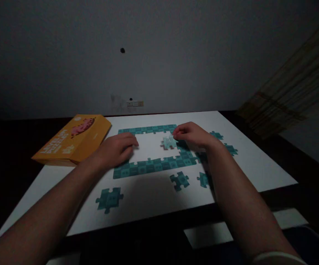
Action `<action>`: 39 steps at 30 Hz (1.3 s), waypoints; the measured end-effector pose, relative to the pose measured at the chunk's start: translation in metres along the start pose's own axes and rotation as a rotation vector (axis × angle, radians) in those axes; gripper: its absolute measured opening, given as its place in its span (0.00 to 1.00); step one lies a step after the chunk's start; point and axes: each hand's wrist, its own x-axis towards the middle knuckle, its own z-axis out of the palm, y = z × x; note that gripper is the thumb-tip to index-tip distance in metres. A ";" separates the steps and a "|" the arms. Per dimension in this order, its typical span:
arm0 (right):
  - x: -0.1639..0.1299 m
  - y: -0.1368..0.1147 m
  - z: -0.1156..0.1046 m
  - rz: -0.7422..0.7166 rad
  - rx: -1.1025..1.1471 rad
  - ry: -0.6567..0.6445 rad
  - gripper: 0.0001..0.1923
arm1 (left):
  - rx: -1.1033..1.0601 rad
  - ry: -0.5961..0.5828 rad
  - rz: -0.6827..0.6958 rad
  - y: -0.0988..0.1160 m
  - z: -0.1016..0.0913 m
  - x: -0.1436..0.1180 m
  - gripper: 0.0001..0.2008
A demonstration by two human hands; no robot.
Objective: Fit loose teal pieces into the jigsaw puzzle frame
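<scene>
Table: white rectangular tabletop (154, 198), near edge lost in dark.
Box: orange cardboard puzzle box (75, 138), lettering too dim to read.
Frame: teal jigsaw border (151, 165), left side under flat, unclenched left hand (118, 149).
Piece: pale teal jigsaw piece (168, 142) pinched by right hand (194, 134), inside frame.
Loose: teal jigsaw pieces (109, 199) nearer.

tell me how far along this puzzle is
Done: the teal border frame looks joined around an open white middle. In hand: the right hand holds a pale piece at the frame's inner right side, while the left hand rests on the frame's left edge. Left: the whole middle, with loose pieces lying on the white table beside the orange box.
</scene>
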 end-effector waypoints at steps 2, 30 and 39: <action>-0.001 0.000 0.001 0.027 -0.020 -0.069 0.12 | -0.025 -0.049 -0.042 -0.008 0.009 -0.003 0.16; 0.002 -0.013 0.054 0.063 0.020 -0.191 0.08 | -0.069 -0.046 -0.146 -0.029 0.028 -0.002 0.13; -0.002 -0.028 0.073 0.045 -0.004 -0.182 0.08 | -0.055 -0.047 -0.159 -0.024 0.029 -0.002 0.15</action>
